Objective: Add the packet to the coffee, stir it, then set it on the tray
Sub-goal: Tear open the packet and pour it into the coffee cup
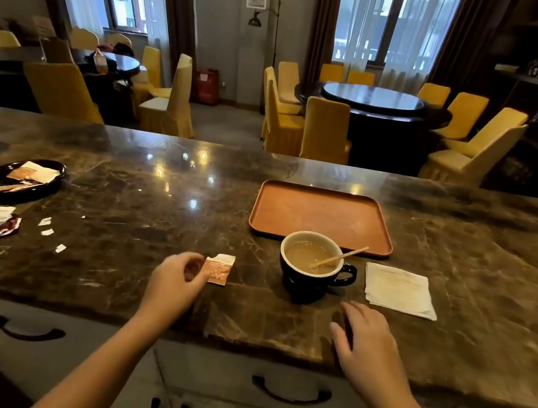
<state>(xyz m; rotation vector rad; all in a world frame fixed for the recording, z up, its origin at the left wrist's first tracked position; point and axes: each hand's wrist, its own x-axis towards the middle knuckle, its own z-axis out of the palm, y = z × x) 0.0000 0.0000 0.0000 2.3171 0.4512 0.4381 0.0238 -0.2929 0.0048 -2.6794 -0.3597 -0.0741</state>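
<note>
Small orange-and-white paper packet (219, 268) flat on the dark marble worktop (129, 205), left of the dark ceramic cup of milky coffee (312, 265) with a thin wooden stirrer (339, 257) leaning inside. Left hand (177, 277) curled at the packet's left edge, fingertips touching but apparently not yet gripping. Right hand (362, 341) loosely spread, empty, resting near the cup. Best pinched by one corner, lifted clear, torn along the top with both hands, then tipped over the cup's centre. Flat rectangular brown tray (311, 210) waiting just behind the cup.
</note>
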